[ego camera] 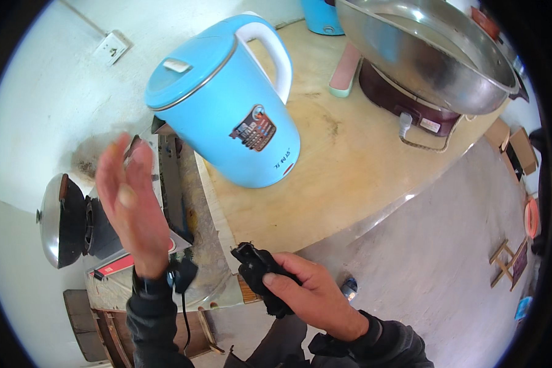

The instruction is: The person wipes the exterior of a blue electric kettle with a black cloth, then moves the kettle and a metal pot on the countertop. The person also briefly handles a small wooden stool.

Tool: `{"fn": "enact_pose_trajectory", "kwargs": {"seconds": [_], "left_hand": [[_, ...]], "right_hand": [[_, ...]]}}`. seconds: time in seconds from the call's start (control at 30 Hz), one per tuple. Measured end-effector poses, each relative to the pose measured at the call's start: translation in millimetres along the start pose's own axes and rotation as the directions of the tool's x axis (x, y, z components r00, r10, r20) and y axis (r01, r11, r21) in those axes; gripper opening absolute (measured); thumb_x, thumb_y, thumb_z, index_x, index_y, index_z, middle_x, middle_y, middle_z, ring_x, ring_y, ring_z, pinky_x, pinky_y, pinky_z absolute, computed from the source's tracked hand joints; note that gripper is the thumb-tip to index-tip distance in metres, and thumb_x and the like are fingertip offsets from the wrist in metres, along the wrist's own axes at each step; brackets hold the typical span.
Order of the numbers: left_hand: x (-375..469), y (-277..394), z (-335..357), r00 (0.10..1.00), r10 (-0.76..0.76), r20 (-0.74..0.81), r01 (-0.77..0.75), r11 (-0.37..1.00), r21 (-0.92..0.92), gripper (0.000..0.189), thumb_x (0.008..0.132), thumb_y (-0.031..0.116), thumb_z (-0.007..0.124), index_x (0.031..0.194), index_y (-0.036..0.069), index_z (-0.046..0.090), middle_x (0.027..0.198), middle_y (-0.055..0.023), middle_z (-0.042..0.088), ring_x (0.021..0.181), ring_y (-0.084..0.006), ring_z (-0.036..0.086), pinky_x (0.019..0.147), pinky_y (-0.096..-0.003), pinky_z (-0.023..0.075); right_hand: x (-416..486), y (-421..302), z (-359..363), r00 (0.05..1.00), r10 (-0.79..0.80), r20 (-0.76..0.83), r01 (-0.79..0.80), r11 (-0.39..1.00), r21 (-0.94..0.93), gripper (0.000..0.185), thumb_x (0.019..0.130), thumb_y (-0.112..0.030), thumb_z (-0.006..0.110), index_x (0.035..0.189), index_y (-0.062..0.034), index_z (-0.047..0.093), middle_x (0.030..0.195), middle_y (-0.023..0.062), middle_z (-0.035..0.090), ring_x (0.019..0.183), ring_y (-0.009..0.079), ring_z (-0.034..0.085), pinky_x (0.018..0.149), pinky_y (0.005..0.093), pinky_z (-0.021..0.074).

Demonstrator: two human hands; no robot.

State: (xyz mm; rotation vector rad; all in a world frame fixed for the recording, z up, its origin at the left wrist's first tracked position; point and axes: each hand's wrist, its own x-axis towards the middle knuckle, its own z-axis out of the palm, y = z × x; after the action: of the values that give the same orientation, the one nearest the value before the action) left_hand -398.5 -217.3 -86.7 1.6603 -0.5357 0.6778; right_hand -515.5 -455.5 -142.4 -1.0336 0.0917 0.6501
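Observation:
My right hand (315,292) grips a crumpled black cloth-like item (264,276), just in front of the table's near edge. My left hand (135,202) is raised with its fingers up, slightly blurred, and nothing shows in it. It is to the left of a light-blue electric kettle (239,119) with a white handle, which stands on the table covered with a yellowish sheet (303,207). Behind my left hand is a gas stove (106,234). A black device with a cable (184,276) is at my left wrist.
A large steel pan (423,60) rests on a dark red electric cooker base (405,101) with a plugged cord. Near it lies a pink and green case (346,71). A lidded wok (62,221) is at the far left. A small wooden stool (508,264) and an open cardboard box (517,149) are at the right.

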Motion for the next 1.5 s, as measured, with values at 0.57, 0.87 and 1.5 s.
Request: {"fn": "enact_pose_trajectory", "kwargs": {"seconds": [0.57,0.87,1.5], "left_hand": [[-71,61,5,0.969,-0.122,0.216,0.001,0.873,0.488,0.05,0.076,-0.01,0.065,0.126,-0.002,0.067,0.118,-0.019,0.07,0.106,-0.0332,0.069,0.094,-0.0382,0.0529],[27,32,35,0.919,0.328,0.22,-0.385,0.622,0.682,0.056,0.077,-0.002,0.08,0.131,0.01,0.069,0.13,-0.0183,0.061,0.111,-0.0318,0.065,0.089,-0.0359,0.055],[48,14,35,0.926,0.253,0.281,-0.375,0.716,0.59,0.068,0.064,-0.006,0.079,0.127,0.021,0.073,0.128,-0.0139,0.062,0.111,-0.0323,0.066,0.086,-0.0375,0.0581]], "right_hand": [[22,-68,-7,0.703,-0.695,0.148,0.551,0.401,-0.732,0.037,0.098,-0.014,0.066,0.13,0.003,0.061,0.118,0.0156,0.069,0.102,0.0218,0.066,0.087,0.0336,0.0525],[133,-156,-44,0.46,-0.88,-0.123,0.535,0.385,-0.752,0.064,0.094,-0.032,0.062,0.144,0.006,0.05,0.135,0.0254,0.062,0.12,0.0318,0.062,0.099,0.0382,0.0493],[202,-185,-76,0.552,-0.834,-0.002,0.571,0.38,-0.727,0.046,0.097,-0.032,0.07,0.129,-0.0004,0.062,0.118,0.0166,0.068,0.1,0.022,0.066,0.088,0.035,0.0521]]}}
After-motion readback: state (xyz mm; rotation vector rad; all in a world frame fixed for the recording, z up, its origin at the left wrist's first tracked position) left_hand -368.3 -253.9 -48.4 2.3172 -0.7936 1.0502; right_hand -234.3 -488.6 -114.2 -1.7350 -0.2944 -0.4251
